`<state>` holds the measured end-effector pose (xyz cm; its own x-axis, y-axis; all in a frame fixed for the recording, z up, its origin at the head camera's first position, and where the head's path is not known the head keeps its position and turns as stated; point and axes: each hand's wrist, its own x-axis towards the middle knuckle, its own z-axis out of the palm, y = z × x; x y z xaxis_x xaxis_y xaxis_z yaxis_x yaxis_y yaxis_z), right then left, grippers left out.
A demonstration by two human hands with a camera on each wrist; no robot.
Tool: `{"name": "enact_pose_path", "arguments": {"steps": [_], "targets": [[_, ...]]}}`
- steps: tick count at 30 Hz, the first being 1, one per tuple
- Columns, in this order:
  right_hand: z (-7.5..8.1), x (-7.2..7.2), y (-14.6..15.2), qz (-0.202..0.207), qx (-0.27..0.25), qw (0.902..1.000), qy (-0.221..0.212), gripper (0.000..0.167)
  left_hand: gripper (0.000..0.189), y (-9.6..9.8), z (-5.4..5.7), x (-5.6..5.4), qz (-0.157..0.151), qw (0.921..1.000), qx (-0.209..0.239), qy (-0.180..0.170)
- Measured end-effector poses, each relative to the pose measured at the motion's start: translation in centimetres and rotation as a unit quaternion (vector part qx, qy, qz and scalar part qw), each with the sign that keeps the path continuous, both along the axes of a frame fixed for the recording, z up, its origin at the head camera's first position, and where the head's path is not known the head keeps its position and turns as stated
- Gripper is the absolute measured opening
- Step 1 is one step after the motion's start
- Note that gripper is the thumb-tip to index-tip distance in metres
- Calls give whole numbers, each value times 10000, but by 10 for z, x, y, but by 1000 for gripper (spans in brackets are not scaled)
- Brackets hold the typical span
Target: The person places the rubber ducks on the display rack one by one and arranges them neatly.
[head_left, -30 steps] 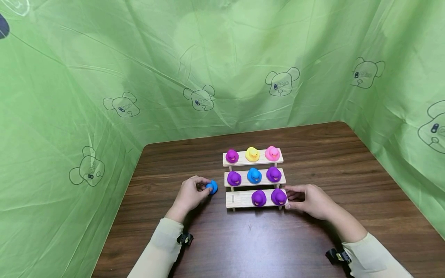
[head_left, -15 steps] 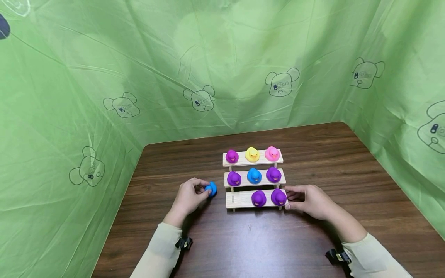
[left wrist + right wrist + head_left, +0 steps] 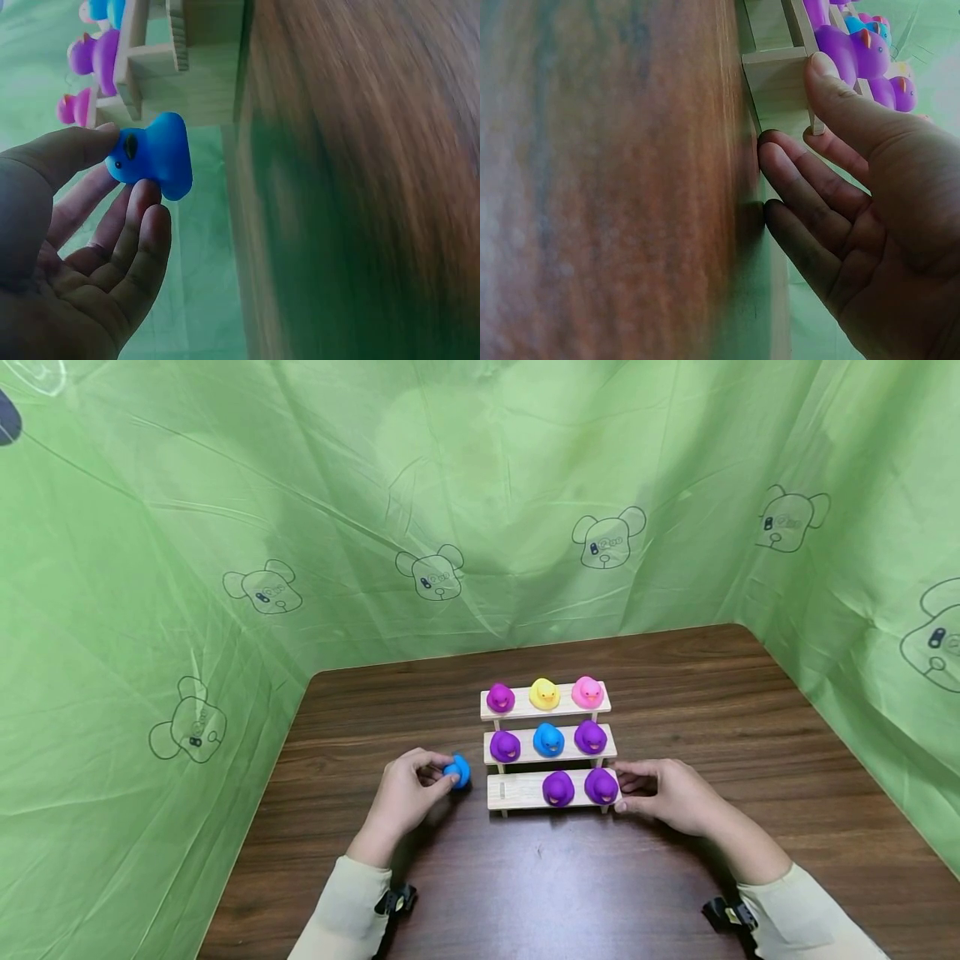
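My left hand (image 3: 408, 789) pinches a blue rubber duck (image 3: 457, 771) between thumb and fingertips, just left of the wooden stand. In the left wrist view the blue duck (image 3: 159, 156) appears held a little above the table, its flat base facing the tabletop. The three-tier stand (image 3: 517, 791) bears purple ducks (image 3: 558, 788) and a blue one (image 3: 549, 740), plus a yellow duck (image 3: 544, 693) and a pink duck (image 3: 587, 692) on top. A bare spot shows at the bottom tier's left end. My right hand (image 3: 675, 793) grips that tier's right end between thumb and index finger.
A dark wood-grain table (image 3: 555, 885) lies beneath everything. Green fabric (image 3: 510, 510) printed with bear outlines hangs around its back and sides. Black straps (image 3: 397, 900) sit on both sleeves near the wrists.
My left hand has drawn slightly toward me, and the blue duck has turned a little in its fingers. The right hand and the stand have stayed in place.
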<state>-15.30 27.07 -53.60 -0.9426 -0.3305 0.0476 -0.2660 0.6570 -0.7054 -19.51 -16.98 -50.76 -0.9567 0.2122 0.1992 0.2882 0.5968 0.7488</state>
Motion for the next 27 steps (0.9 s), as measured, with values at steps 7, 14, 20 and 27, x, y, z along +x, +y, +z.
{"name": "enact_pose_path", "arguments": {"steps": [7, 14, 20, 27], "targets": [[0, 0, 0, 52, -152, 9998, 77, 63, 18, 6, 6, 11, -36, 9997, 219, 44], [-1, -1, -1, 102, -225, 9997, 28, 61, 17, 14, 5, 18, -157, 9989, 447, 64], [-1, 0, -1, 80, -222, 9997, 37, 62, 17, 22, 8, 23, -279, 9982, 519, 93], [-1, 1, -1, 69, -220, 9997, 121, 62, 18, 32, 8, 26, -479, 9971, 568, 139]]}}
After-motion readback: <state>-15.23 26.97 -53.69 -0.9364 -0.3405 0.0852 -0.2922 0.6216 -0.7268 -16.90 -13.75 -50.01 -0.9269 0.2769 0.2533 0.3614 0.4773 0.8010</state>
